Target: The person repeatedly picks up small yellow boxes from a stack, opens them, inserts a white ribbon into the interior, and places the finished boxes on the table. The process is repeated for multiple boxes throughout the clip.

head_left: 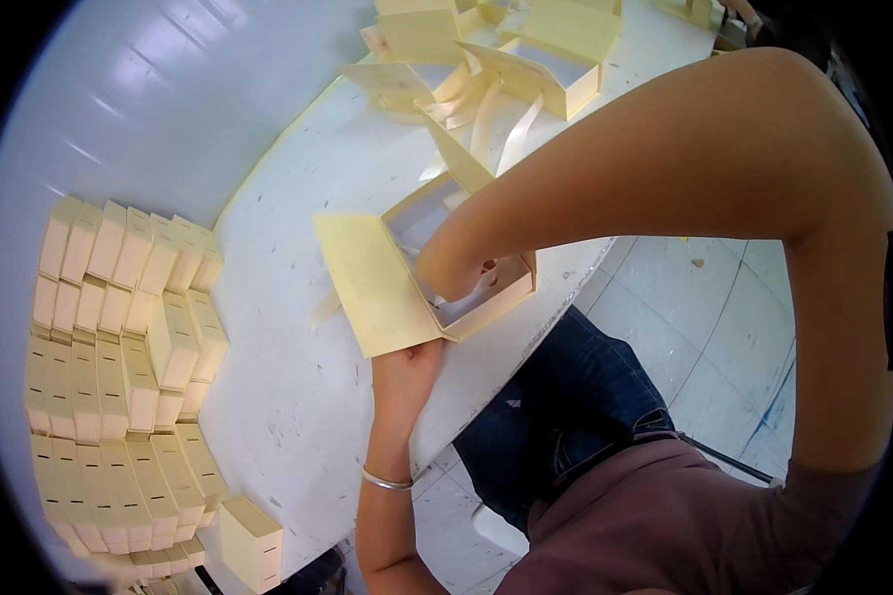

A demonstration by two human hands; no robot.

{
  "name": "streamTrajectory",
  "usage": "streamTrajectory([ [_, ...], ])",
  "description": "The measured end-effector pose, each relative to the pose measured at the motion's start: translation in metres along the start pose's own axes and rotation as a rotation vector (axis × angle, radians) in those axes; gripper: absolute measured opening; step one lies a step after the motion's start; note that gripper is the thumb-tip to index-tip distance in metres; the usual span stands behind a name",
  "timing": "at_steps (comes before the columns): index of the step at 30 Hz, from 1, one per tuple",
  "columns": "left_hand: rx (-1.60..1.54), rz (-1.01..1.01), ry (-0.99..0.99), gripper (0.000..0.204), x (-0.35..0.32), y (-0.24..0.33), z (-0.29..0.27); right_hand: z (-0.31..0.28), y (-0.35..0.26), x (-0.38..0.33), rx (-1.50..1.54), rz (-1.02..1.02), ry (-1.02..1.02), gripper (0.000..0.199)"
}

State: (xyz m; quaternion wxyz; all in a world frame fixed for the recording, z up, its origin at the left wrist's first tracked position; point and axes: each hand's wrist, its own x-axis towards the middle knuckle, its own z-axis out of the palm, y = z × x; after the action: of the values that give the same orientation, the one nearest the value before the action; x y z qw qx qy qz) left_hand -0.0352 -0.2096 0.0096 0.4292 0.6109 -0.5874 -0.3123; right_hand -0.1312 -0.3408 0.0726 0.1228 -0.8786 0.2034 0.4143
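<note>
A cream box [496,307] stands open on the white table in front of me. Its flat cover [372,283] is folded out to the left, and a second flap [456,149] rises at its far side. My right hand [448,266] reaches down inside the box, where the forearm and the back of the hand hide most of the fingers. My left hand [417,359] is at the cover's near corner, with its fingers out of sight beneath the cover. Whether either hand grips anything cannot be made out. A pale ribbon [324,309] sticks out beside the cover.
More open cream boxes [566,59] with trailing ribbons [484,119] stand at the far end of the table [298,416]. Stacked closed cream boxes [119,387] line the left side. One box [250,543] stands apart at the near left. Tiled floor [704,307] shows at right.
</note>
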Motion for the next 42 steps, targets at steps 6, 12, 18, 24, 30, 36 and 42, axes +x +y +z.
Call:
streamTrajectory([
  [6,0.129,-0.006,-0.021,0.022,-0.002,0.006,-0.007,-0.002,-0.012,0.005,0.031,-0.071,0.099,0.02],
  [12,0.241,0.135,-0.006,0.025,0.004,0.012,-0.005,0.003,-0.015,0.002,0.095,-0.09,0.205,0.02],
  [18,0.31,0.17,0.001,0.026,0.005,0.021,-0.006,0.012,-0.02,0.0,0.148,-0.101,0.285,0.021],
  [24,0.303,0.229,0.022,0.025,0.01,0.013,-0.008,0.009,-0.02,-0.002,0.229,-0.157,0.382,0.021],
  [30,0.252,0.124,-0.05,0.021,0.009,0.003,-0.009,0.018,-0.005,-0.005,0.378,-0.225,0.46,0.022],
  [36,0.374,0.237,-0.018,0.017,0.013,0.007,-0.011,0.022,0.003,-0.01,0.364,-0.185,0.384,0.023],
  [42,0.493,0.054,-0.041,0.013,0.01,0.006,-0.023,0.013,-0.001,-0.028,0.224,-0.089,0.379,0.021],
])
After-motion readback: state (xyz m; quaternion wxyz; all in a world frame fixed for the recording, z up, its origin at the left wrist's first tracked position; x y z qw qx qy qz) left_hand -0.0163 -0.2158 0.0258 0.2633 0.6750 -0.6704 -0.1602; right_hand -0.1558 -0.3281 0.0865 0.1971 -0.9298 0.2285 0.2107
